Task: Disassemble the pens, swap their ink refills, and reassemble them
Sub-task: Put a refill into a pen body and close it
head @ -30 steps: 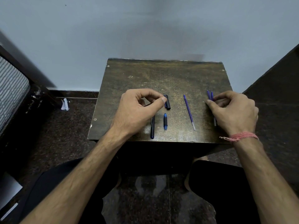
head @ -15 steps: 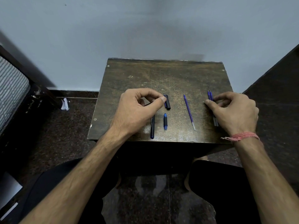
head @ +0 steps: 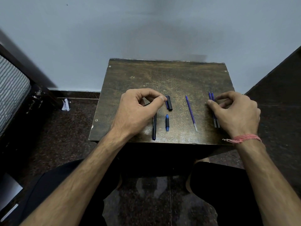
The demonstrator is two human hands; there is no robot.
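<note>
Head view: we see both hands low over the small wooden desk [head: 162, 75] with the pen parts laid out between them. Our left grip [head: 138, 110] has its fingers curled, thumb and forefinger closing on the upper end of the black pen barrel [head: 154, 128], which runs from under the palm toward the near edge. Just beyond that thumb tip lies the black cap [head: 169, 103], and just right of the barrel, apart from it, the short blue tip section [head: 167, 122].

Our right grip [head: 236, 113] is curled too, thumb pressed against the pair of blue refills [head: 213, 110] that lie side by side, partly under the palm. Whether it pinches them or only steadies them we cannot tell. A single blue refill [head: 191, 114] lies well to the left of this grip, roughly midway between the two hands.

Against the frames from a second ago, little has shifted: the right hand has slid slightly nearer along the refill pair, so more of their far ends shows, and the left hand has held its place on the barrel. We judge that disassembly is largely done and the swap is about to start: a refill has still to go into the barrel.
</note>
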